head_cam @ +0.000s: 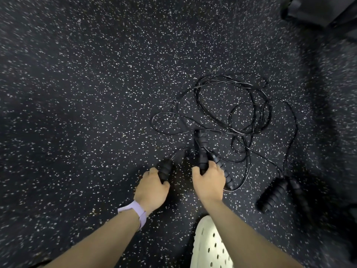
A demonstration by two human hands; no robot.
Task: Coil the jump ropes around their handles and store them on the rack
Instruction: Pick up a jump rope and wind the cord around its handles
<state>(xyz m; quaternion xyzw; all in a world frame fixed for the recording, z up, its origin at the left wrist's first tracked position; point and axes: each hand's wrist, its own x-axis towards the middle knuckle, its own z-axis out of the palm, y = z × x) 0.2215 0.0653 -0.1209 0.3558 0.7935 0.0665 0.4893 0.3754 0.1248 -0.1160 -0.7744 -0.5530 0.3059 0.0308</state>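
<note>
Thin black jump ropes [231, 113] lie tangled in loose loops on the speckled black floor [87, 93]. My left hand [152, 187] grips one ribbed black handle [164, 169]. My right hand [209, 180] grips another ribbed handle [201, 151] that points away from me. A third handle [222, 169] lies on the floor just right of my right hand, touching it. Two more handles [274, 192] lie side by side farther right, cords running from them into the tangle. No rack is in view.
A white perforated shoe [208, 244] shows at the bottom between my forearms. A dark object [318, 10] fills the top right corner. A lilac watch strap [135, 211] wraps my left wrist. Rubber flooring spreads to the left and beyond.
</note>
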